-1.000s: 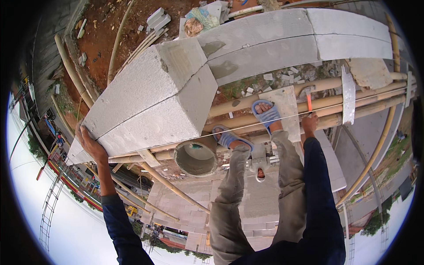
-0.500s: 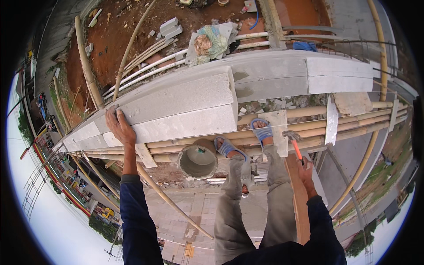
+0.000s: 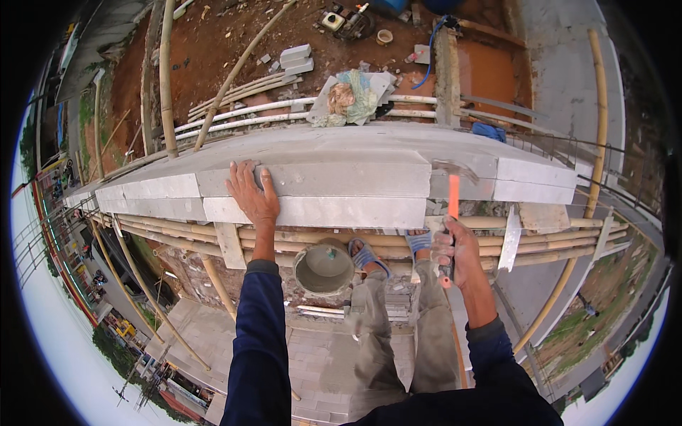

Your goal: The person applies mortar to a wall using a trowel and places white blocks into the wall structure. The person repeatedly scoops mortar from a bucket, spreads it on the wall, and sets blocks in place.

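Note:
A long pale grey concrete block (image 3: 348,179) lies on top of the block wall (image 3: 312,211). My left hand (image 3: 253,197) is open on it, fingers spread over its upper edge and palm against its near face. Wrapped round the dark grip of a claw hammer (image 3: 454,197) with an orange handle is my right hand (image 3: 463,250). The hammer stands upright, its metal head blurred beside the block's right end. Whether the head touches the block I cannot tell. Farther right, another block (image 3: 536,176) continues the wall.
Bamboo poles (image 3: 383,240) run along the wall's near side, under my sandalled feet. A bucket (image 3: 323,270) of grey mortar hangs or stands left of them. Crumpled sacking (image 3: 349,96) lies beyond the wall. A metal strip (image 3: 509,238) crosses the poles at right.
The hammer has risen from near my right foot to the block's right end. My left hand now lies higher over the block's edge. The whole view has shifted.

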`<state>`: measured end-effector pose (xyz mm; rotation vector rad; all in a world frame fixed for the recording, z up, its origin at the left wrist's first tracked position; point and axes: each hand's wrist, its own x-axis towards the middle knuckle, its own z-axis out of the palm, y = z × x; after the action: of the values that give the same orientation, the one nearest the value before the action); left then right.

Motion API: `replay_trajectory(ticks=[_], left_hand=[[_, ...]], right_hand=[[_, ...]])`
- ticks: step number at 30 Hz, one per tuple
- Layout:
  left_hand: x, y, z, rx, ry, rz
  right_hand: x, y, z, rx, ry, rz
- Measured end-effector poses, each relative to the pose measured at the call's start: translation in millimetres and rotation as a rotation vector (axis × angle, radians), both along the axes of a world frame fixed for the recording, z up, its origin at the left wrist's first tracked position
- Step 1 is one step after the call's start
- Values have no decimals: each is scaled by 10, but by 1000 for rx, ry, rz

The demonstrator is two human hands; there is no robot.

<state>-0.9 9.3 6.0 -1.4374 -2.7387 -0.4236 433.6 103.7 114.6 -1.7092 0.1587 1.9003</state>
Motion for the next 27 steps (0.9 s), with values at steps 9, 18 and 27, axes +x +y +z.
replay_trajectory(ticks=[9, 18, 27], left_hand=[[14, 67, 31, 17, -37, 14], [6, 36, 86, -22, -42, 43], [-4, 59, 128, 54, -92, 56]], right_hand=[[-153, -288, 595, 342, -373, 371], [-439, -1427, -801, 1631, -1068, 1636], [-1062, -1331, -637, 1330, -757, 1506]])
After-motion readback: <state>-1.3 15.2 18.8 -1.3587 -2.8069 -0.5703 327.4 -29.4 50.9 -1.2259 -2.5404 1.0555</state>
